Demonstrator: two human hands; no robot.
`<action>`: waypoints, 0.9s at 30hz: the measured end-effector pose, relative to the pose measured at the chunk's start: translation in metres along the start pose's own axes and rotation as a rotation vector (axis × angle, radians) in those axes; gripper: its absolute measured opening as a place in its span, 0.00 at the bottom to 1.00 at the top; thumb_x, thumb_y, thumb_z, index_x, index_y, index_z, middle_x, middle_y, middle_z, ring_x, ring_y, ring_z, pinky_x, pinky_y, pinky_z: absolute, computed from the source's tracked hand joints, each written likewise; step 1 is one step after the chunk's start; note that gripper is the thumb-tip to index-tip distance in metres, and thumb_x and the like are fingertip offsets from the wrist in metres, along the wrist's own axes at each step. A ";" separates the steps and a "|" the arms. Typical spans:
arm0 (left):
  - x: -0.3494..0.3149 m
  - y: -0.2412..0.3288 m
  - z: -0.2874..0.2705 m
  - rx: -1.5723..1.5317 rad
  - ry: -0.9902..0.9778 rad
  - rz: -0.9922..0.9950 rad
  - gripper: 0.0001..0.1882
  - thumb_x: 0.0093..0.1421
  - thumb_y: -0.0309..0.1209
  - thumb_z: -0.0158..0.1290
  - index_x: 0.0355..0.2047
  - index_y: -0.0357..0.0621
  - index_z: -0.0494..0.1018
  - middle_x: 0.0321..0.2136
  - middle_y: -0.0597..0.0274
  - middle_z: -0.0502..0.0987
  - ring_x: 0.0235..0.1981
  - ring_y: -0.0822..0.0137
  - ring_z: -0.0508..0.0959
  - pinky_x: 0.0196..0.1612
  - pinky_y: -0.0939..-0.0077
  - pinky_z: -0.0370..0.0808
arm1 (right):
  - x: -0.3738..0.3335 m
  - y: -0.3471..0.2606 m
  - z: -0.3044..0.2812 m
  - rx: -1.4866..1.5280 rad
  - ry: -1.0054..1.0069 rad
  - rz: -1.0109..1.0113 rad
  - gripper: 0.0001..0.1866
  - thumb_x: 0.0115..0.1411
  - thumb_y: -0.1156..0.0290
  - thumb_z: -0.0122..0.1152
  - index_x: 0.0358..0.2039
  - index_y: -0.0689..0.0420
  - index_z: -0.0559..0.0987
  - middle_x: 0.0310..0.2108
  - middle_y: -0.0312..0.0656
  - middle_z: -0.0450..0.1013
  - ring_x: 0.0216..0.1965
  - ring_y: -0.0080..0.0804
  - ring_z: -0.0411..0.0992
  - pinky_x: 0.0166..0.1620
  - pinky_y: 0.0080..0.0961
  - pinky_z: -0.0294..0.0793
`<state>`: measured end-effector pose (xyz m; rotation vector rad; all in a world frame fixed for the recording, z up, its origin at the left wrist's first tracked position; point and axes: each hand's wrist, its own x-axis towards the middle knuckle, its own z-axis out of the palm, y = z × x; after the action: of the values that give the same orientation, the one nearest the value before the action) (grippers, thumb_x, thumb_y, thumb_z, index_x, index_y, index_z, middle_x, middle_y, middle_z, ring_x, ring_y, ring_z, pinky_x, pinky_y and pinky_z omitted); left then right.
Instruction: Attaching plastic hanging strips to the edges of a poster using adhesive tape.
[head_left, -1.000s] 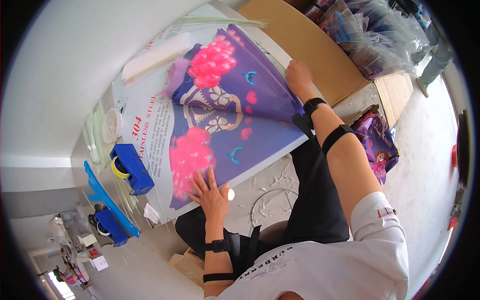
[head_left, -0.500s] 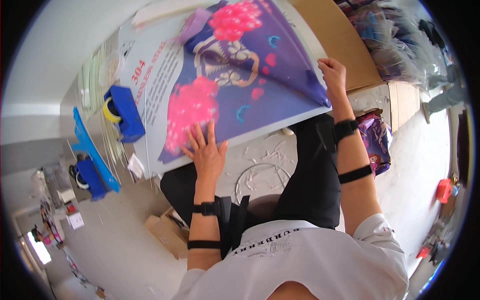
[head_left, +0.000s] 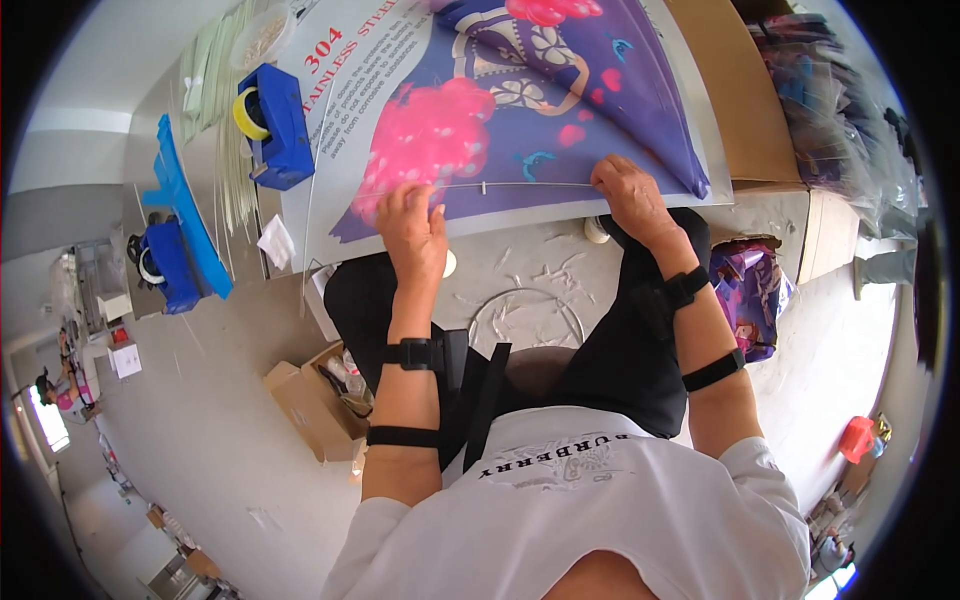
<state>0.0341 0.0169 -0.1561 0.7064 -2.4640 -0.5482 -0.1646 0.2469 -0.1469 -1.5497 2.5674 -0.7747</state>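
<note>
A thin white rod (head_left: 540,184) with a small white joint stretches level between my hands, just above the near edge of a purple printed sheet (head_left: 510,198). The sheet shows pink clusters, hearts and a white pattern, and its right part is folded into a ridge. My left hand (head_left: 412,228) has its fingers bent around the rod over the lower pink print. At the other end, the curled fingers of my right hand (head_left: 637,205) pinch the rod. Beneath the sheet is a grey-white printed board (head_left: 345,130) on the table.
Left on the table are a blue tape dispenser (head_left: 283,130), pale strips (head_left: 232,170) and a clear tub (head_left: 262,38). Another blue dispenser (head_left: 170,265) stands farther left. A cardboard box (head_left: 725,90) and bagged goods (head_left: 835,130) lie at right. Purple packages (head_left: 748,300) sit low beside my right leg.
My left hand has gone from flat on the sheet to gripping the rod. My right hand has come down and inward from the right edge. The rod now spans both hands.
</note>
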 end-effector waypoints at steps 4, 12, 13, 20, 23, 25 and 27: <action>0.007 0.007 0.002 -0.003 -0.059 0.117 0.14 0.42 0.22 0.60 0.32 0.48 0.75 0.37 0.62 0.71 0.43 0.57 0.68 0.43 0.61 0.63 | 0.003 -0.007 0.000 -0.029 -0.011 -0.030 0.05 0.47 0.82 0.51 0.26 0.58 0.70 0.29 0.44 0.68 0.34 0.45 0.69 0.35 0.36 0.69; 0.027 0.007 0.019 0.000 -0.034 0.206 0.09 0.39 0.21 0.59 0.21 0.44 0.71 0.24 0.63 0.69 0.32 0.59 0.69 0.36 0.64 0.65 | 0.012 -0.010 -0.002 -0.113 0.150 -0.062 0.06 0.48 0.80 0.52 0.29 0.58 0.69 0.28 0.44 0.67 0.34 0.45 0.68 0.35 0.36 0.69; 0.027 0.007 0.021 -0.048 -0.036 0.212 0.09 0.39 0.21 0.59 0.19 0.44 0.69 0.22 0.63 0.68 0.30 0.59 0.68 0.35 0.65 0.65 | 0.012 -0.009 -0.004 -0.130 0.133 -0.063 0.06 0.48 0.80 0.51 0.29 0.58 0.68 0.28 0.44 0.67 0.34 0.44 0.68 0.35 0.36 0.69; 0.009 0.010 0.017 -0.202 -0.123 0.161 0.09 0.40 0.21 0.61 0.22 0.43 0.73 0.23 0.64 0.70 0.30 0.59 0.70 0.34 0.66 0.67 | -0.002 -0.008 0.002 -0.142 0.047 -0.024 0.06 0.48 0.80 0.51 0.27 0.58 0.68 0.27 0.44 0.65 0.33 0.44 0.68 0.34 0.36 0.69; 0.008 0.010 0.020 -0.231 -0.090 0.182 0.08 0.41 0.20 0.58 0.21 0.44 0.72 0.22 0.62 0.69 0.30 0.59 0.69 0.33 0.65 0.66 | -0.005 -0.008 0.005 -0.132 0.049 -0.002 0.06 0.48 0.80 0.50 0.27 0.58 0.68 0.27 0.44 0.65 0.34 0.44 0.68 0.35 0.37 0.69; 0.009 0.010 0.023 -0.203 -0.079 0.183 0.08 0.40 0.20 0.59 0.21 0.44 0.72 0.22 0.63 0.69 0.30 0.59 0.69 0.34 0.65 0.66 | -0.006 -0.008 0.007 -0.131 0.055 0.014 0.05 0.48 0.80 0.50 0.27 0.58 0.68 0.27 0.44 0.65 0.34 0.45 0.68 0.35 0.37 0.69; 0.010 0.008 0.026 -0.211 -0.089 0.167 0.08 0.40 0.20 0.58 0.21 0.44 0.72 0.22 0.63 0.69 0.30 0.59 0.69 0.34 0.65 0.66 | -0.005 -0.009 0.009 -0.126 0.067 0.015 0.06 0.48 0.81 0.51 0.27 0.58 0.68 0.28 0.44 0.65 0.34 0.45 0.68 0.35 0.37 0.69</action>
<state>0.0093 0.0240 -0.1688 0.3958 -2.4701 -0.7745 -0.1518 0.2442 -0.1515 -1.5619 2.7220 -0.6871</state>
